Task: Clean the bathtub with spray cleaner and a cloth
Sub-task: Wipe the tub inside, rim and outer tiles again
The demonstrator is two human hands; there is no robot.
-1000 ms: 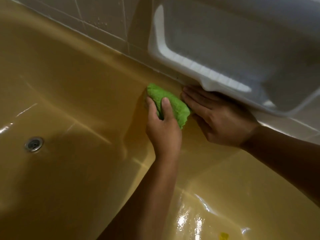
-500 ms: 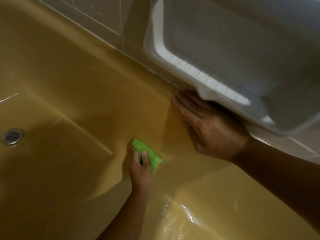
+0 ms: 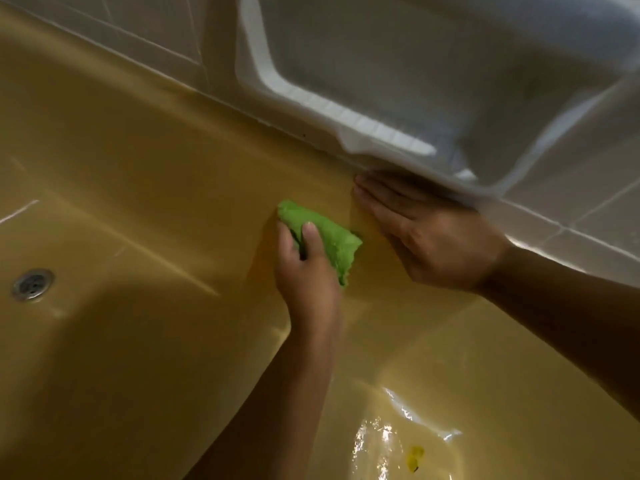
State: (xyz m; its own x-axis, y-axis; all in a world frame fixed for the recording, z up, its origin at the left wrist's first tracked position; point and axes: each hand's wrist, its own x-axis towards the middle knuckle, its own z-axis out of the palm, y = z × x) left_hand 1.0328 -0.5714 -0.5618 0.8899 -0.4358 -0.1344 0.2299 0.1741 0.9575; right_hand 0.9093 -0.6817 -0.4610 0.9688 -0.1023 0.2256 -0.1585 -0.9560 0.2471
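A metal drain (image 3: 33, 284) is seen at far left in the floor of the tan bathtub (image 3: 138, 161), whose far rim is met by a tiled wall (image 3: 156, 32). Near centre, a crumpled green cloth (image 3: 329, 237) is gripped by the left hand (image 3: 306, 282), fingers curled over it, and is pressed against the tub's sloping inner wall. Just right of the cloth, the right hand (image 3: 426, 244) is laid flat on the same wall, fingers straight and together, tips tucked under a white plastic basin (image 3: 450, 81); a small yellow scrap (image 3: 415, 457) is noted on the wet floor below.
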